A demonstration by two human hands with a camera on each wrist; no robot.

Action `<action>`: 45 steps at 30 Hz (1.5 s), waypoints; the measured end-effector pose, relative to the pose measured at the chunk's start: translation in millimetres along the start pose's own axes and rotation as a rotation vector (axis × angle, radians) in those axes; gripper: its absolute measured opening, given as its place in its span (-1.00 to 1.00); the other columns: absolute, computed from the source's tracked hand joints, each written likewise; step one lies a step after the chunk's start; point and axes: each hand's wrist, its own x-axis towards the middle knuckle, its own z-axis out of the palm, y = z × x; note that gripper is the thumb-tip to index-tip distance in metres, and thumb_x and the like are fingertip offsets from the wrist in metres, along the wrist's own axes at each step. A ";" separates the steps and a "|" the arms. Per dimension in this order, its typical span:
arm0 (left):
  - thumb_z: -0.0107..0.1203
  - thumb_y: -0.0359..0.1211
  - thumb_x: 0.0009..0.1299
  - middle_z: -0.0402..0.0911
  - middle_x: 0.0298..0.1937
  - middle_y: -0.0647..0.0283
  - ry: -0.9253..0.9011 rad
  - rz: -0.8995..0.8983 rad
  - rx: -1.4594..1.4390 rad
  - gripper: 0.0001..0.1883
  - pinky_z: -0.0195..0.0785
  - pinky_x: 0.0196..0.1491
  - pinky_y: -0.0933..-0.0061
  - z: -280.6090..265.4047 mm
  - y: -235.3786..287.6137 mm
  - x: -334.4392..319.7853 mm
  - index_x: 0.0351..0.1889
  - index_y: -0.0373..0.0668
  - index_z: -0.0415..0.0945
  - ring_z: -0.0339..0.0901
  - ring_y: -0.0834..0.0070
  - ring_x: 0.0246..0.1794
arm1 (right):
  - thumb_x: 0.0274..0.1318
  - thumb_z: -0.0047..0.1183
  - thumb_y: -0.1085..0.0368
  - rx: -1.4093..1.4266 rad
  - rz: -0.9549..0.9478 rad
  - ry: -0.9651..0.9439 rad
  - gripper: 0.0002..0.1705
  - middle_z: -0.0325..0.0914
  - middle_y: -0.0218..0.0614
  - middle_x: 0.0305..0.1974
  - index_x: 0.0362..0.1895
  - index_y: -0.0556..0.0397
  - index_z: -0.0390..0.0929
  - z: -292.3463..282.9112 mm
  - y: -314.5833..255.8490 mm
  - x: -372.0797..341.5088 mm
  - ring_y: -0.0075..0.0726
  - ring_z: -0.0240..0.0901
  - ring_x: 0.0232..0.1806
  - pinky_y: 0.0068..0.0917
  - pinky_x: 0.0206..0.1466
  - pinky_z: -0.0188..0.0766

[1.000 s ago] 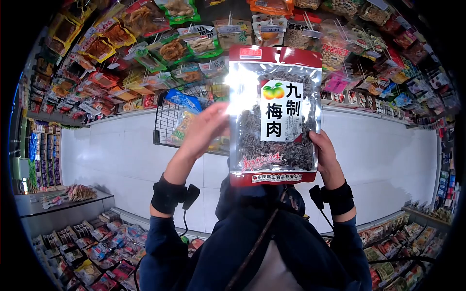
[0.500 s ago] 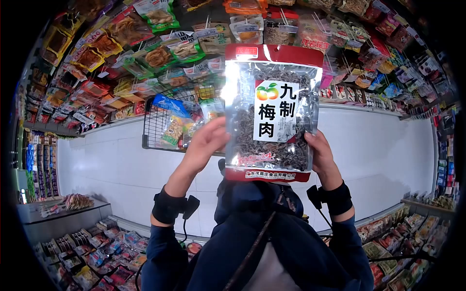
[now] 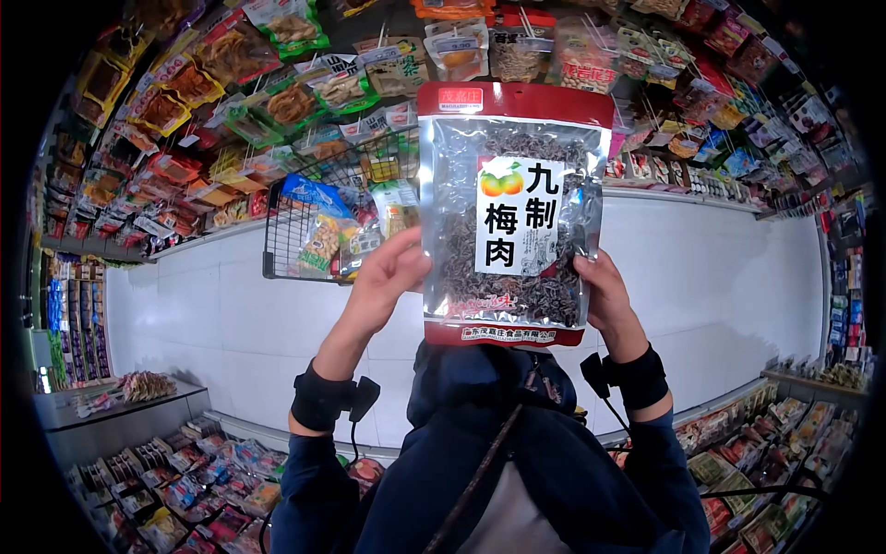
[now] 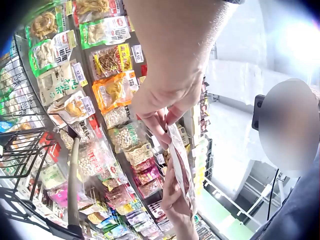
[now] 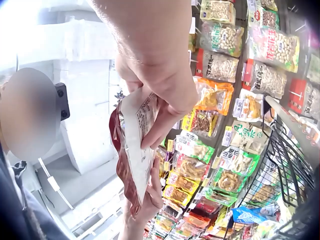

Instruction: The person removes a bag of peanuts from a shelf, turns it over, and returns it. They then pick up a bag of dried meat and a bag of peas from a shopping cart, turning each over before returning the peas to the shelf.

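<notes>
Left hand: thumb and bent fingers pinching the near side edge of a large flat plastic bag, silver and clear with dark red bands at top and bottom. Right hand: gripping the opposite edge, thumb on the front, fingers against the white printed back as seen from the right wrist. Both grips below mid-height.

Bag: held up in front of the body, front face to the head camera, lettering upright. Dark shredded contents; white label with black characters and orange-green fruit.

Wrists: black straps with small boxy units attached; dark blue sleeves below.

Beyond the left hand: black wire basket, partly hidden by hand and bag. Inside, a blue-topped pack, a clear pack of pale tan pieces just below it, a white-and-green pack near the left fingers.

Underneath, pale tiled floor.

Farther out: rows of hanging food packets on a display rack, price tags among them, one reading 12.80 from the left wrist. Lower left, more small packets laid out in rows.
</notes>
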 end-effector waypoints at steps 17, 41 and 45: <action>-0.05 -0.37 0.27 0.50 -0.21 0.39 -0.028 -0.025 -0.022 -0.55 0.24 -0.31 0.74 -49.9 3.8 -17.0 0.13 -0.17 0.18 0.40 0.75 -0.28 | 0.04 -0.13 0.29 0.006 0.062 0.036 -0.55 0.36 -0.26 -0.09 0.03 0.20 0.20 42.6 27.8 16.5 -0.43 0.27 -0.05 -0.48 0.04 0.18; 0.02 -0.43 0.22 0.41 -0.35 0.44 -0.261 -0.110 0.023 -0.54 0.11 -0.46 0.78 -59.4 -26.2 -11.2 0.08 -0.28 0.17 0.22 0.85 -0.51 | 0.07 -0.16 0.32 0.152 0.035 0.241 -0.57 0.34 -0.21 -0.05 0.04 0.22 0.17 64.9 75.1 -16.6 -0.36 0.30 -0.03 -0.42 0.04 0.21; 0.01 -0.48 0.22 0.44 -0.27 0.38 -0.312 -0.103 0.011 -0.59 0.21 -0.36 0.75 -35.6 -8.7 -9.9 0.03 -0.29 0.19 0.33 0.78 -0.38 | 0.07 -0.16 0.32 0.163 0.004 0.286 -0.58 0.34 -0.22 -0.05 0.03 0.21 0.18 58.1 74.2 -30.5 -0.35 0.30 -0.04 -0.41 0.04 0.22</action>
